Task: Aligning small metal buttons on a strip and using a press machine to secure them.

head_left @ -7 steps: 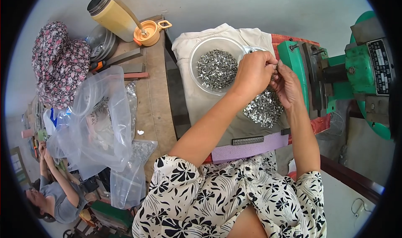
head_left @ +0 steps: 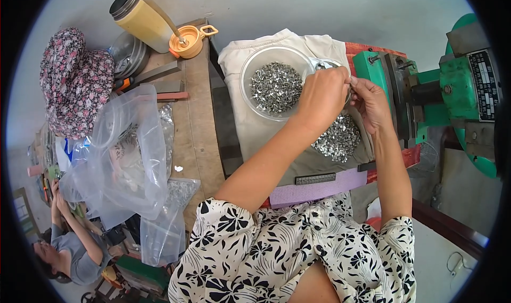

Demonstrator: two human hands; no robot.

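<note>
My left hand [head_left: 323,98] and my right hand [head_left: 372,104] meet at their fingertips above the cloth, both pinched closed. Whatever sits between the fingers is too small to make out. To the left of my left hand stands a clear round tub [head_left: 245,90] holding many small shiny metal pieces [head_left: 275,87]. Below my hands, a loose heap of small flat metal pieces [head_left: 339,141] lies on the beige cloth [head_left: 242,135]. Partly hidden behind my left hand is a round, shiny rim [head_left: 324,64].
On the right stands a green machine press [head_left: 460,87]. A purple strip [head_left: 319,188] and a black ruled bar [head_left: 315,179] edge the cloth. The wooden bench [head_left: 199,111] at left bears plastic bags [head_left: 130,159], an orange-lidded cup [head_left: 187,43] and a yellow bottle [head_left: 143,23]. A co-worker [head_left: 80,250] sits lower left.
My right hand and forearm have shifted slightly to the right, and its fingers have drawn back a little. My left hand has turned slightly, its knuckles now covering more of the fingertips.
</note>
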